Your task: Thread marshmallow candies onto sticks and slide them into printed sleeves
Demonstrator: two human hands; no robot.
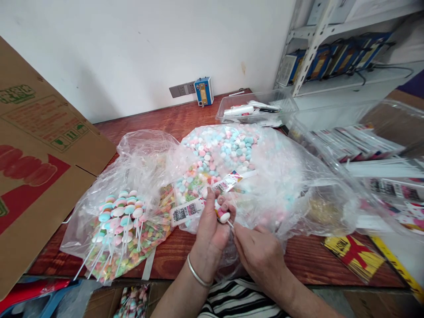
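My left hand curls its fingers round a candy skewer, with pink and white pieces showing at its lower end. The skewer's white stick points down to the right, where my right hand pinches it. Printed plastic sleeves lie just past my left hand. Behind them spreads a large clear bag of pastel candies. At left, finished-looking candy skewers are piled with sticks toward me, on a bag of colourful gummy candies.
A cardboard box stands at the left. Clear plastic bins holding pens and printed sleeves are at the back and right. A yellow-and-red packet lies near the right front edge. A small blue device stands by the wall.
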